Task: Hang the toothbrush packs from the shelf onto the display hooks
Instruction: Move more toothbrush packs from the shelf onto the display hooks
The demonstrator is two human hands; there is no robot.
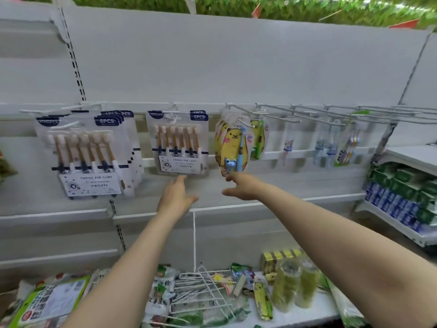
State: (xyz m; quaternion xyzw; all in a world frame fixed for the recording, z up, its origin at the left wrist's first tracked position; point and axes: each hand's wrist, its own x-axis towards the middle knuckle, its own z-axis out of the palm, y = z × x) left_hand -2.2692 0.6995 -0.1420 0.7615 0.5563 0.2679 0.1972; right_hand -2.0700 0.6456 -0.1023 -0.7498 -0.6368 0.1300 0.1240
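Toothbrush packs, clear six-brush blister cards, hang on white hooks above both empty, loose-fingered hands, left and right; next, I judge, fetch the yellow-green pack from the lower shelf.

Yellow bear pack; white six-brush packs, navy labels.

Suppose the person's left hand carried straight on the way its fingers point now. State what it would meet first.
Probably the bottom edge of the clear six-piece toothbrush pack with brown-handled brushes, hanging just above the left hand. The fingertips look almost at it, though one view leaves depth uncertain.
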